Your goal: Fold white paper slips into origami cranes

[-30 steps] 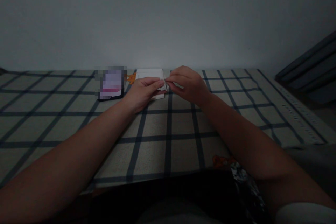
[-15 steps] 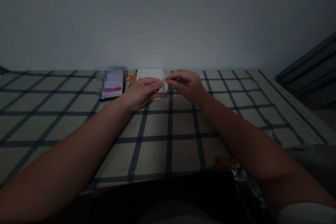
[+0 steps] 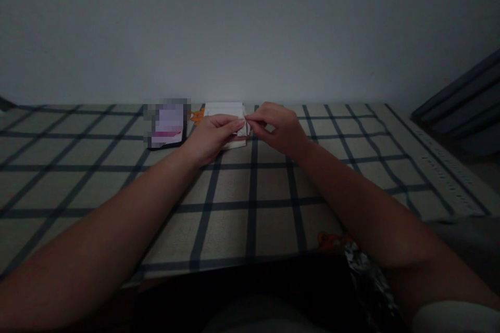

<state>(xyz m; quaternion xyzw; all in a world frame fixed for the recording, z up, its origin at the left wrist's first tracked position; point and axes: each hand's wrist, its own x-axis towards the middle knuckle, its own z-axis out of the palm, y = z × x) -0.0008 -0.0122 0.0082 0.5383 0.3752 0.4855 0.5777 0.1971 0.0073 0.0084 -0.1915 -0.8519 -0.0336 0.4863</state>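
Paper, or some material very like paper, is in both hands: a small white piece with thin, slightly uneven edges. On its front face there are faint grey marks, but the light is dim and I cannot tell if they are print or creases. At its right side the edge looks doubled, as of thin layers that lie close together.

The left hand is clamped on this piece, with the thumb on top and a fingertip visible below it. The right hand has thumb and forefinger brought together at the upper right edge of the piece, pinching it; the other fingers are bent inward.

The piece is in front of a white stack, which lies at the far part of the surface, near the grey wall. The stack is flat and pale, with straight edges, and the left hand covers a good part of it.

To the left of the stack is a dark-framed device with a pale violet screen and a pink band, partly blurred. Between them shows a small orange figure. The surface wears a pale cloth with dark blue checks.
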